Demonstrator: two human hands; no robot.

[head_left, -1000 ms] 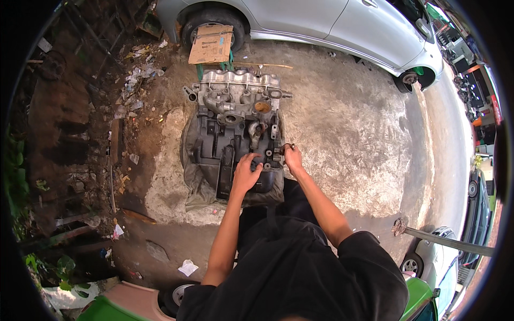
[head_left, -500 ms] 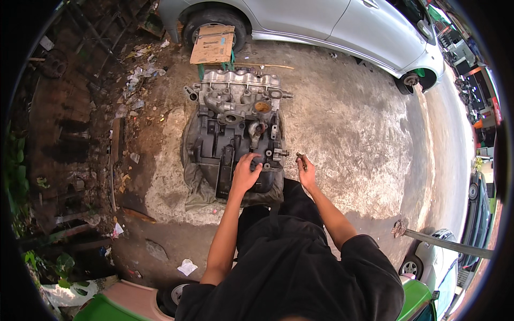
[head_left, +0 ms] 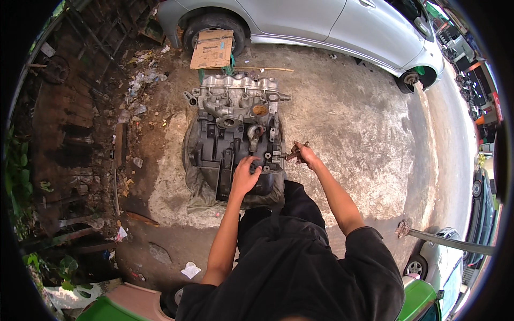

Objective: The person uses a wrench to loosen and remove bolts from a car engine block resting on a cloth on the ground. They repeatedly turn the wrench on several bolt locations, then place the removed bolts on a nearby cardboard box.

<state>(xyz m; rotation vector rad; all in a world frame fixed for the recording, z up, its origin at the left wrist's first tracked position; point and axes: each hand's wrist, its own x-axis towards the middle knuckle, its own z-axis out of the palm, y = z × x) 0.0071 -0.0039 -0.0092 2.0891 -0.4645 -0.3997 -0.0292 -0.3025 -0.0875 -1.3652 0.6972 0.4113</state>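
Note:
A car engine lies in front of me, its silvery cylinder head at the far end and its dark block toward my knees. My left hand rests on the near part of the block, thumb and fingers apart and curved over a dark part. At the block's right side, my right hand is closed round a small brownish metal tool. The tool's tip reaches a metal fitting sticking out there; whether they touch I cannot tell.
Under the engine is a crumpled dark cloth. A silver car stands beyond, with a cardboard sheet leaning on its wheel and a thin stick nearby. Litter covers the ground at left. A metal pole juts in at right.
My right hand has turned and risen slightly, bringing the tool toward the fitting on the block's right side. The left hand stays at nearly the same place on the block.

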